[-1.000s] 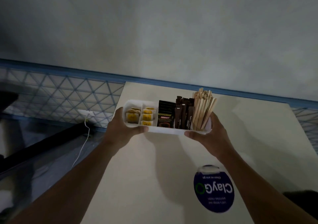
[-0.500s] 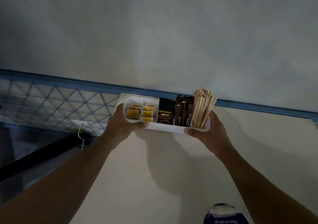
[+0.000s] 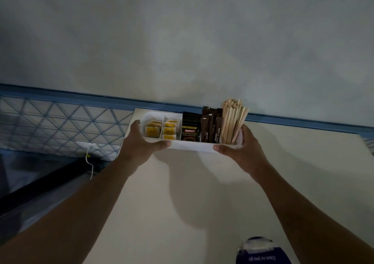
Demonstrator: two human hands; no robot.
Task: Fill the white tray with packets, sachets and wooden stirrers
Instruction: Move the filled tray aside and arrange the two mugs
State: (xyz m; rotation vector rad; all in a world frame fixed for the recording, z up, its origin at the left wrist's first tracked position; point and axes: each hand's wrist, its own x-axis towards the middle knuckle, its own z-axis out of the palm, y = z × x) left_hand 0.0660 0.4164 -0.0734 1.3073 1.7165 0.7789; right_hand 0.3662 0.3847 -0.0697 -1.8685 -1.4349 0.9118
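Tray: The white tray (image 3: 192,145) is being held between both hands, over the far edge of the cream table (image 3: 182,192) and close to the wall. A shadow is falling on the table under it, so it seems to be raised off the surface, though I cannot tell for sure.
Left hand: The left hand (image 3: 139,144) is gripping the tray's left end, with the thumb lying along the front wall and the fingers curling round the end.
Right hand: The right hand (image 3: 242,148) is gripping the tray's right end the same way, thumb on the front wall and fingers wrapping behind.
Yellow packets: Yellow tea packets (image 3: 151,131) are lying in the tray's two leftmost compartments.
Coffee: Black Kopiko Supremo packets (image 3: 189,131) are standing upright in the tray, just right of the yellow ones.
Sachets: Brown sugar sachets (image 3: 211,128) are standing between the coffee packets and the stirrers.
Stirrers: A bundle of wooden stirrers (image 3: 232,120) is fanning up out of the tray's rightmost compartment.
Done: Every compartment I can see is holding stock, so the filling is looking finished.
Left: By my reckoning, only setting the tray down at its spot and letting go is remaining.
Nearby: A blue round sticker (image 3: 261,253) is showing on the table well nearer than the tray, and a white cable (image 3: 89,160) is hanging off to the tray's left.
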